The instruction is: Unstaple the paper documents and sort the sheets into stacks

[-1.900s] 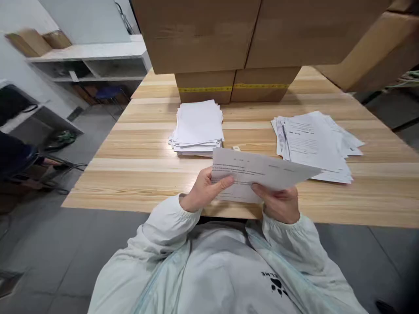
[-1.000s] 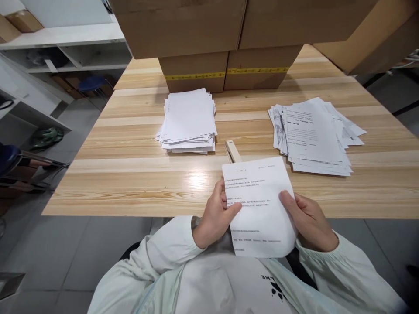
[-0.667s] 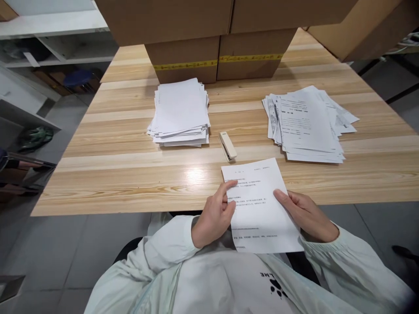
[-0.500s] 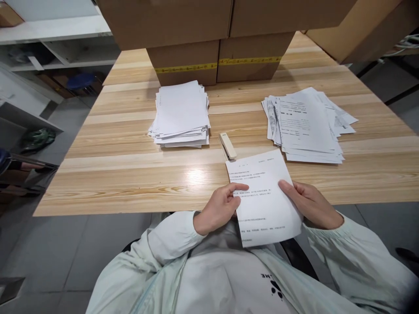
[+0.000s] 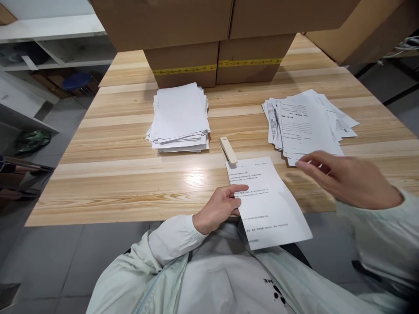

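Observation:
A printed sheet (image 5: 266, 200) lies across the near edge of the wooden table (image 5: 131, 174), its lower part hanging over my lap. My left hand (image 5: 220, 207) pinches the sheet's left edge between thumb and fingers. My right hand (image 5: 347, 176) hovers above the table to the right, fingers apart and holding nothing, close to the near corner of a loose pile of printed papers (image 5: 304, 124). A cream stapler (image 5: 228, 151) rests just beyond the sheet's top edge. A stack of blank-side-up papers (image 5: 180, 117) sits left of the stapler.
Cardboard boxes (image 5: 216, 39) with yellow tape stand at the back of the table, and more boxes (image 5: 366, 26) at the right rear. White shelving (image 5: 55, 39) and a blue stool (image 5: 77, 80) are off to the left on the grey floor.
The sheet came down from in front of me onto the table edge. My right hand let go of it and moved right toward the printed pile. My left hand keeps its hold.

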`<state>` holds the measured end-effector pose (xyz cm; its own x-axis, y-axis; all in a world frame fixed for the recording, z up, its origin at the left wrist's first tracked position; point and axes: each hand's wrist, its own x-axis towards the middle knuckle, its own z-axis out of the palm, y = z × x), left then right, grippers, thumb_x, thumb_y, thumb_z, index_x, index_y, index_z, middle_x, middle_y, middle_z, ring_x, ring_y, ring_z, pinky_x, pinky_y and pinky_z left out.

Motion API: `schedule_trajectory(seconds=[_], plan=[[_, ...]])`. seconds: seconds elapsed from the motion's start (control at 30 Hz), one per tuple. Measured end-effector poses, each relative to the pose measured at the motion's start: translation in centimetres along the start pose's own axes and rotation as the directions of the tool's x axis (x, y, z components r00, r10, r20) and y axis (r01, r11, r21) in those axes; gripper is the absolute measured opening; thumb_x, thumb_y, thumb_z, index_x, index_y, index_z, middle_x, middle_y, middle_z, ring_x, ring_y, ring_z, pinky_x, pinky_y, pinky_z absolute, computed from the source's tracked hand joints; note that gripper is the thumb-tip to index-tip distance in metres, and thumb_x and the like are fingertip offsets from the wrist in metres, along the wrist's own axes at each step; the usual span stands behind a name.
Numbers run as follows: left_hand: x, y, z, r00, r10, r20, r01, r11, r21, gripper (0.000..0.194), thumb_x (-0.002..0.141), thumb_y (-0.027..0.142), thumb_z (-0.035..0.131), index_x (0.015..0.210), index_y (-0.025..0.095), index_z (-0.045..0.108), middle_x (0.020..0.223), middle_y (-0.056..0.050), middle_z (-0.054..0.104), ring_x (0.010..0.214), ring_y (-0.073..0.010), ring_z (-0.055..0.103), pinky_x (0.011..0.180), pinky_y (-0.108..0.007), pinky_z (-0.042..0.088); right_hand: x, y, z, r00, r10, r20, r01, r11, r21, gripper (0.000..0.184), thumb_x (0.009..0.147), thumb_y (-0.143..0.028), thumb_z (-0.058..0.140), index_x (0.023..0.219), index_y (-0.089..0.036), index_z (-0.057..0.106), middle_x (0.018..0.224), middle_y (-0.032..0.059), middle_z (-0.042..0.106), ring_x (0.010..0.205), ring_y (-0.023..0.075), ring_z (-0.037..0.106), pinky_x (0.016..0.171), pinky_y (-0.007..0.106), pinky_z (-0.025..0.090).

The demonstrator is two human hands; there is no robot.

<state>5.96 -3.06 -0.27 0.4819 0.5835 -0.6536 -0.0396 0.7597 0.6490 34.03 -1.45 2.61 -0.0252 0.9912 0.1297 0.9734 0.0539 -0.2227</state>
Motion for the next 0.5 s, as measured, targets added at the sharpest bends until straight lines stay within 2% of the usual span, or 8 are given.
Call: schedule_trajectory(seconds=[0.07, 0.13, 0.23, 0.33, 0.43, 0.5], plan=[[0.0, -0.1, -0.1, 1.000, 0.014, 0.007, -0.014, 1.000, -0.009, 0.055, 0.078, 0.002, 0.054, 0.132, 0.009, 0.058, 0.067, 0.004, 0.059, 0.061, -0.0085, 0.061, 0.072, -0.025, 0.051, 1.6, -1.7, -1.6, 0.990, -0.113, -0.086, 0.108, 0.992, -0.066, 0.055, 0.090, -0.072, 0.036, 0.083, -0.028, 0.068, 0.063, 0.0026, 0.066, 0.048, 0.0164, 0.050, 0.052, 0.032, 0.030], [0.0, -0.3, -0.1, 0.999, 0.028, 0.017, -0.027, 0.999, -0.024, 0.055, 0.078, 0.004, 0.056, 0.132, 0.009, 0.057, 0.068, 0.004, 0.060, 0.061, -0.0084, 0.061, 0.072, -0.026, 0.052, 3.7, -4.6, -2.0, 0.956, -0.264, -0.127, 0.263, 0.964, -0.027, 0.045, 0.096, -0.057, 0.038, 0.083, -0.024, 0.066, 0.073, 0.0034, 0.069, 0.055, 0.0151, 0.052, 0.057, 0.032, 0.033], [0.0, -0.4, -0.1, 0.999, 0.031, 0.024, -0.030, 0.999, -0.038, 0.056, 0.078, 0.006, 0.056, 0.134, 0.009, 0.056, 0.069, 0.004, 0.060, 0.062, -0.0083, 0.062, 0.074, -0.026, 0.053, 7.5, -9.1, 0.1, 0.895, -0.435, -0.100, 0.443, 0.892, 0.092, 0.039, 0.100, -0.040, 0.038, 0.082, -0.018, 0.064, 0.082, 0.0079, 0.068, 0.075, 0.0195, 0.057, 0.069, 0.033, 0.037], [0.0, -0.3, 0.0, 0.999, 0.033, 0.016, -0.032, 0.999, -0.024, 0.056, 0.078, 0.005, 0.053, 0.134, 0.010, 0.055, 0.068, 0.005, 0.056, 0.060, -0.0071, 0.062, 0.071, -0.023, 0.053, 11.0, -12.4, 4.2, 0.878, -0.477, -0.040, 0.477, 0.865, 0.158, 0.035, 0.101, -0.032, 0.036, 0.089, -0.016, 0.065, 0.095, 0.0110, 0.067, 0.092, 0.0231, 0.056, 0.079, 0.035, 0.038], [0.1, -0.2, 0.0, 1.000, 0.029, -0.009, -0.029, 0.999, -0.029, 0.054, 0.078, 0.002, 0.051, 0.132, 0.010, 0.056, 0.068, 0.006, 0.054, 0.057, -0.0059, 0.061, 0.067, -0.021, 0.052, 13.1, -14.1, 7.7, 0.904, -0.428, 0.022, 0.417, 0.890, 0.184, 0.037, 0.102, -0.030, 0.032, 0.089, -0.016, 0.064, 0.097, 0.0114, 0.067, 0.094, 0.0240, 0.054, 0.079, 0.035, 0.037], [0.2, -0.1, 0.0, 1.000, 0.009, -0.012, -0.009, 0.999, -0.038, 0.054, 0.078, 0.001, 0.051, 0.131, 0.010, 0.057, 0.069, 0.006, 0.055, 0.057, -0.0063, 0.061, 0.066, -0.021, 0.052, 13.5, -14.7, 9.1, 0.924, -0.378, 0.061, 0.362, 0.913, 0.188, 0.039, 0.103, -0.031, 0.030, 0.088, -0.017, 0.064, 0.097, 0.0115, 0.068, 0.092, 0.0243, 0.053, 0.077, 0.035, 0.035]])
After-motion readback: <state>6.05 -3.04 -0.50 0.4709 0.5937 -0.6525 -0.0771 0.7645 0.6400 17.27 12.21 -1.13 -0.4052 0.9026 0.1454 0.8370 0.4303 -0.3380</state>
